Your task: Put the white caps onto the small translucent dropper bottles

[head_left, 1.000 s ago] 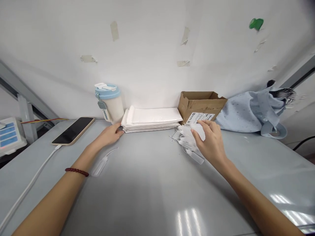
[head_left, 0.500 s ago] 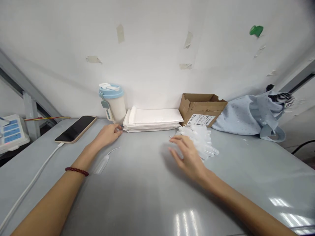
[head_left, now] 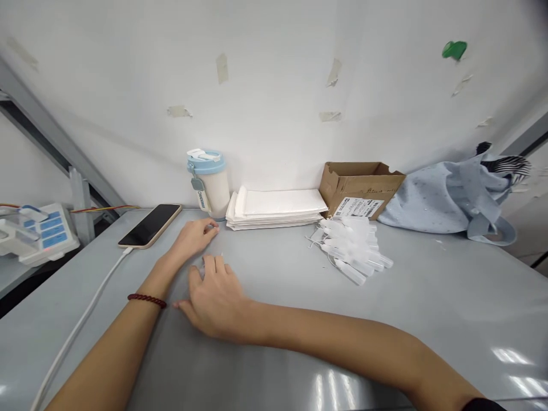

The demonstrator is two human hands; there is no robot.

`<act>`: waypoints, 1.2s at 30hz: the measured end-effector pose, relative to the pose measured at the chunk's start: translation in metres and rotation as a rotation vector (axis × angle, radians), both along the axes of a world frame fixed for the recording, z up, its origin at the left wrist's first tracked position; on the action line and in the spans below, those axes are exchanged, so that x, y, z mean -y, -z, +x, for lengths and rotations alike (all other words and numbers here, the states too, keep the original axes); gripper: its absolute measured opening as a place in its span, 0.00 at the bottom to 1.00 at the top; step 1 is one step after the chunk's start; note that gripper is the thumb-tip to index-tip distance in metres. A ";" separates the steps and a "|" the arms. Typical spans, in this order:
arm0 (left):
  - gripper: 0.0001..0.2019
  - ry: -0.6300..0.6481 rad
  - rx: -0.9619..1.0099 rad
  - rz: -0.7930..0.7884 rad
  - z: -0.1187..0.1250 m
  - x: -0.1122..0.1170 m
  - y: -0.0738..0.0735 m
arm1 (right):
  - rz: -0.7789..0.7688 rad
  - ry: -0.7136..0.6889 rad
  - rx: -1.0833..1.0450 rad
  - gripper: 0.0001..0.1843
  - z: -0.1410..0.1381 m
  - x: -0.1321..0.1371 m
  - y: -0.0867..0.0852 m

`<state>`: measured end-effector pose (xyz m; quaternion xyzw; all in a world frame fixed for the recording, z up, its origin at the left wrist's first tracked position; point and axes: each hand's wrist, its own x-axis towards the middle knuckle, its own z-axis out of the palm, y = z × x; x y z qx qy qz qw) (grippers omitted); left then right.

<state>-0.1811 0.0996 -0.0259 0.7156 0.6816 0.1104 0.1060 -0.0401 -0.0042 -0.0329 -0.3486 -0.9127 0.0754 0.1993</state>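
My right hand (head_left: 216,302) reaches across to the left and lies palm down on the grey table (head_left: 278,342), fingers stretched forward and thumb out. It covers the spot where a small clear squeeze bottle lay; the bottle is hidden. My left hand (head_left: 192,238), with a red bead bracelet (head_left: 146,299) on the wrist, rests just beyond it with fingers curled in. It sits beside a blue-lidded cup (head_left: 209,181). A pile of clear squeeze bottles (head_left: 353,248) lies apart at the right, untouched.
A stack of white padded envelopes (head_left: 278,206) and an open cardboard box (head_left: 359,184) stand against the wall. A phone (head_left: 150,225) on a white cable lies at the left, with a device with blue keys (head_left: 40,234) beyond the edge. Light-blue cloth (head_left: 454,197) lies at the right.
My right hand left the pile of bottles and swept left across the table to just below my left hand. It now covers the single bottle. My left hand barely moved.
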 end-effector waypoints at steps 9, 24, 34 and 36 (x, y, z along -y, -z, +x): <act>0.15 -0.025 0.121 -0.020 0.006 0.005 -0.001 | -0.050 -0.144 -0.050 0.18 0.021 -0.012 0.008; 0.14 0.169 0.904 -0.236 0.117 0.072 -0.015 | -0.905 0.044 -0.891 0.23 0.202 -0.002 -0.006; 0.12 0.176 1.350 -0.460 0.146 0.092 -0.008 | -1.311 0.008 -1.220 0.20 0.200 0.001 -0.019; 0.11 0.134 1.462 -0.489 0.146 0.094 -0.010 | -1.336 0.014 -1.226 0.20 0.198 0.001 -0.019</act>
